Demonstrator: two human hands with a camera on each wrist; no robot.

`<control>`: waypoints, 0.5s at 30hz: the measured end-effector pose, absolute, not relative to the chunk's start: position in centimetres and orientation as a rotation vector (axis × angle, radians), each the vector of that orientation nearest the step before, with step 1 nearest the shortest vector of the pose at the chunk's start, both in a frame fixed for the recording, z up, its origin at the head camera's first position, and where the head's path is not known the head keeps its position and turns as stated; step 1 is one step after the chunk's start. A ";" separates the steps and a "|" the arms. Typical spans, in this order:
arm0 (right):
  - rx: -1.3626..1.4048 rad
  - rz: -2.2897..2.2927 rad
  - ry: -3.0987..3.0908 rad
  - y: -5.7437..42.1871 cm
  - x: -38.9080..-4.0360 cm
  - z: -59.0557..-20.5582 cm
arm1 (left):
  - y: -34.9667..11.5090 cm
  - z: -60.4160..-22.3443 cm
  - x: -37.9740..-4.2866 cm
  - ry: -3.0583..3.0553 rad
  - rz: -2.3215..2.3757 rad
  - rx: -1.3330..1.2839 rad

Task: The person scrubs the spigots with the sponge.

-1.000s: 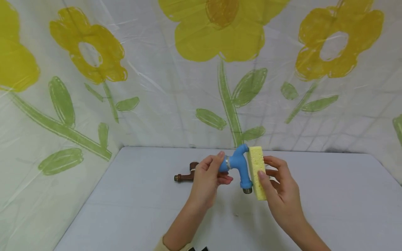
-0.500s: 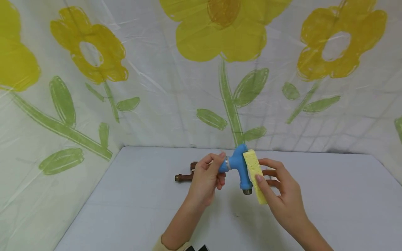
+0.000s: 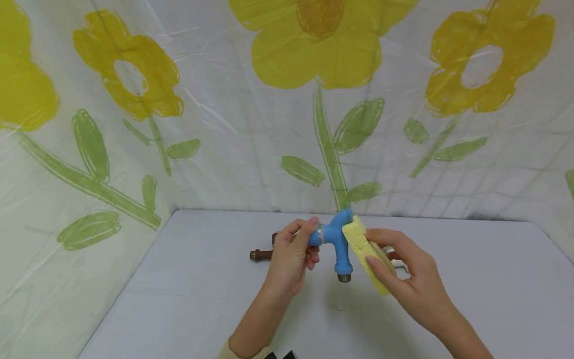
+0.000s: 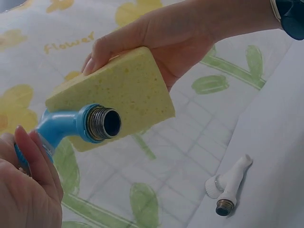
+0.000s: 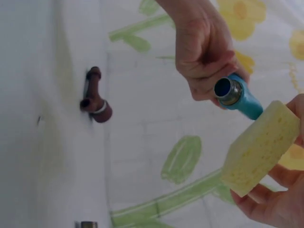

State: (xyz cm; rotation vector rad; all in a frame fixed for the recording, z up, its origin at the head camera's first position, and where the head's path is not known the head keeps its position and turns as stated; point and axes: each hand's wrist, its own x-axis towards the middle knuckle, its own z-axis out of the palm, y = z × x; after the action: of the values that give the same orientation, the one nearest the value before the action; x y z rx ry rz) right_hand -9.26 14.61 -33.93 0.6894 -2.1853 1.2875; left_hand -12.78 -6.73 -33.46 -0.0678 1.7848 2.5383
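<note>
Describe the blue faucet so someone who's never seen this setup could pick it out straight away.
Above the pale table, in front of the flower-printed sheet, find the left hand. It grips the blue faucet, which has a threaded metal mouth, beside the yellow sponge. Its blue body sets it apart from the brown faucet and white faucet lying on the table.

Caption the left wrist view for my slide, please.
Left hand holds a blue tap close to a yellow sponge in the right hand; a white tap lies on the table.
</note>
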 end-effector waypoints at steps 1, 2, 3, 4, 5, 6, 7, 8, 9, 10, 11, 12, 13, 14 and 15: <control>0.694 1.284 -2.192 14.7 -9.2 -33.9 | -6.8 -33.5 -12.8 1.779 2.546 -0.070; 0.697 1.279 -2.199 14.7 -9.2 -33.8 | -6.8 -33.5 -12.8 1.776 2.553 -0.071; 0.699 1.276 -2.204 14.8 -9.2 -33.7 | -6.8 -33.5 -12.8 1.771 2.559 -0.073; 0.701 1.274 -2.208 14.8 -9.1 -33.7 | -6.9 -33.4 -12.8 1.769 2.562 -0.074; 0.701 1.276 -2.211 14.8 -9.1 -33.6 | -6.9 -33.4 -12.8 1.764 2.566 -0.072; 0.699 1.280 -2.213 14.7 -9.1 -33.6 | -7.0 -33.4 -12.8 1.760 2.570 -0.071; 0.698 1.286 -2.212 14.7 -9.1 -33.6 | -7.0 -33.4 -12.7 1.757 2.572 -0.068; 0.693 1.294 -2.211 14.7 -9.1 -33.5 | -7.0 -33.4 -12.7 1.759 2.568 -0.065; 0.683 1.301 -2.213 14.6 -9.1 -33.5 | -7.0 -33.4 -12.7 1.756 2.563 -0.061; 0.672 1.311 -2.212 14.6 -9.0 -33.5 | -7.0 -33.4 -12.7 1.753 2.555 -0.054; 0.662 1.321 -2.207 14.5 -9.0 -33.5 | -7.0 -33.4 -12.7 1.749 2.544 -0.045; 0.649 1.330 -2.205 14.5 -9.0 -33.5 | -7.0 -33.4 -12.6 1.746 2.533 -0.039; 0.640 1.338 -2.201 14.5 -9.0 -33.5 | -6.9 -33.3 -12.6 1.744 2.522 -0.032; 0.630 1.345 -2.195 14.5 -9.0 -33.5 | -6.9 -33.3 -12.6 1.742 2.512 -0.028; 0.624 1.351 -2.189 14.5 -9.0 -33.5 | -6.8 -33.3 -12.5 1.740 2.507 -0.027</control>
State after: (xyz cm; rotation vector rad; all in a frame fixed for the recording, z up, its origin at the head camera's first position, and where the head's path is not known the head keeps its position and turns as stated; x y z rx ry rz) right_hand -8.96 14.48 -33.54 0.6240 -2.1894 1.3513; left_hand -12.51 -6.81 -33.27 -0.0271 1.7396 2.5071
